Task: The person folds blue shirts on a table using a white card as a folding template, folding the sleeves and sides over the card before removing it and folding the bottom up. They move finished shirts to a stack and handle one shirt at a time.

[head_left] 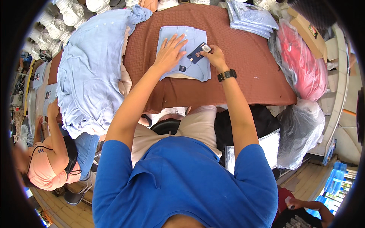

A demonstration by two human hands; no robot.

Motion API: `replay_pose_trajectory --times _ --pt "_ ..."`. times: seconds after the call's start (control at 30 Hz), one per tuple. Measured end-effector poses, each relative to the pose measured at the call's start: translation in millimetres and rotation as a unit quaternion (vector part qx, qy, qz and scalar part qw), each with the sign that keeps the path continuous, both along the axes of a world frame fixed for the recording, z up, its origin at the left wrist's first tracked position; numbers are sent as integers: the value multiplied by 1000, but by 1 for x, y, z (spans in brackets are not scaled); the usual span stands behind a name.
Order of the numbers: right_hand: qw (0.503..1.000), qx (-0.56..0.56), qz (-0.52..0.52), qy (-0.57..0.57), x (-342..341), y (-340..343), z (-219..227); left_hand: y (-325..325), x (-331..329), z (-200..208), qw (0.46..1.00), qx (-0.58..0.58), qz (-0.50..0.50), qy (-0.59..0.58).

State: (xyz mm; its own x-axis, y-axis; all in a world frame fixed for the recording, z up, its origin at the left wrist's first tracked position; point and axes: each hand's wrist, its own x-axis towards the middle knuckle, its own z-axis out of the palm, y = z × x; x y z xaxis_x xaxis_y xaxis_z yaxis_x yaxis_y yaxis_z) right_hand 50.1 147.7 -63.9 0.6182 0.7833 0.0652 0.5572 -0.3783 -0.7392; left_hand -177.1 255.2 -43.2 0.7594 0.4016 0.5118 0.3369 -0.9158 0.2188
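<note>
In the head view, the right hand (216, 57) is closed on one end of a dark hang tag (195, 56), pinching it between thumb and fingers at the corner beside a white sticker (205, 48). From that grip the tag slants away toward the left and nearer the wearer's body, its free end lying over the folded light blue shirt (192, 41); whether that end touches the cloth is hard to tell. The shirt lies beneath and to the left of the pinch, which sits over its right-hand edge. Left of the grip, beyond the tag's free end, the left hand (169, 55) is open and flat, palm down on the shirt with its fingers spread, gripping nothing. Nearer the body than the tag, and to the left of the pinch, a small dark square label (182, 68) rests on the shirt. A black wristwatch (227, 75) circles the wrist just behind the pinching fingers. The brown tablecloth (243, 72) spreads out under the shirt and to the right of the grip. Farther off, a stack of bagged blue shirts (251, 21) lies beyond and to the right, red garments in clear plastic (300, 57) well to the right, and a large heap of light blue shirts (91, 68) well to the left, past the left hand.
</note>
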Motion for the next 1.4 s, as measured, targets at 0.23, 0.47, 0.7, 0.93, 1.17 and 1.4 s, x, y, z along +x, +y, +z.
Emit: replay_pose_trajectory --times 0.23,0.47,0.7,0.93,1.17,1.4 --pt "990 132 11 51 -11 3 8 21 10 -28 979 -199 35 9" --pt "993 109 -24 37 -4 9 1 116 33 -24 843 -424 308 -121" --pt "975 213 39 45 -28 25 41 179 38 -49 748 -557 326 -153" --pt "975 31 -29 -218 -29 38 19 165 61 -40 679 -641 277 -228" --pt "996 -8 -30 -86 -28 33 18 154 49 -39 812 -445 305 -220" --pt "997 70 9 44 -17 42 32 86 57 -6 954 -116 174 -215"
